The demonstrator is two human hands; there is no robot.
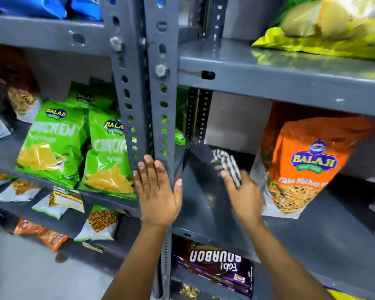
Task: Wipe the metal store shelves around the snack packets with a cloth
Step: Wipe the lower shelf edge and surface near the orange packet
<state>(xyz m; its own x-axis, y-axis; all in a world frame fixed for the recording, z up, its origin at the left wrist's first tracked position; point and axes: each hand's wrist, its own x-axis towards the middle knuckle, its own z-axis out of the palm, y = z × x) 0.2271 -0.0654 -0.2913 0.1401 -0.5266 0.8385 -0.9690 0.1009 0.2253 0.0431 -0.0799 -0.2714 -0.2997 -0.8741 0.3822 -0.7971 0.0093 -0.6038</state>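
My right hand (245, 194) grips a black-and-white checked cloth (226, 164) and presses it on the grey metal shelf (199, 204) of the right-hand rack, just left of an orange Balaji snack packet (307, 161). My left hand (157, 191) lies flat, fingers apart, against the perforated grey upright post (160, 118) between the two racks. It holds nothing. Green Balaji packets (52, 144) stand on the left rack's shelf, beside the post.
A higher shelf (290, 81) overhangs the wiped one and carries a yellow-green bag (325, 33). A purple Bourbon biscuit pack (217, 269) lies on the shelf below. Small white and orange packets (95, 224) fill the lower left shelves. Blue bags sit top left.
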